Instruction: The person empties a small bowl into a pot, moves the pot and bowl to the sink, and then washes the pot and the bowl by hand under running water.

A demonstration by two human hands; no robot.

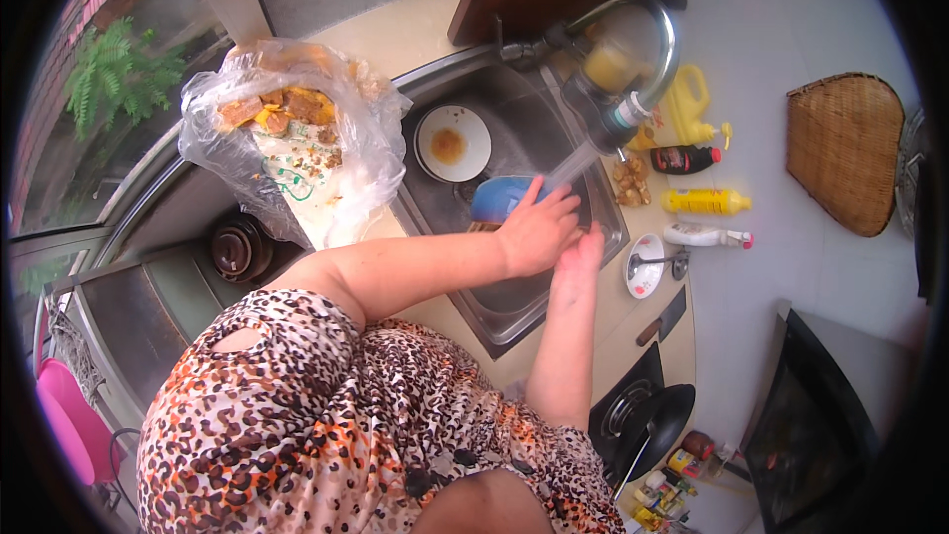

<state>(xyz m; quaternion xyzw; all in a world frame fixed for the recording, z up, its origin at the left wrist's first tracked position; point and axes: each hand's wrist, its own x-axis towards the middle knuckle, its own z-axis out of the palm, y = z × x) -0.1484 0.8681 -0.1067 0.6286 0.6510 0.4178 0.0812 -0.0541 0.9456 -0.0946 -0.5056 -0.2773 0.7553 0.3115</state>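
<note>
My left hand (537, 228) is over the steel sink (549, 308), its fingers spread beside the water stream falling from the faucet head (612, 126). Just to the right, my right hand (582, 254) is raised close to the left fingers, which partly cover it, so whether it holds anything is hidden. A blue object (498, 197), perhaps a bowl, lies in the sink beside my left hand, with a brown ribbed edge below it. Further up in the basin sits a white bowl (471, 135) with brownish residue inside.
An open plastic bag (371, 156) with orange-brown peelings lies left of the sink. Right of it are a ginger pile (632, 178), several bottles (704, 201), a small white bowl (643, 282) with a ladle, a knife (672, 314) and a black wok (667, 423) on the stove.
</note>
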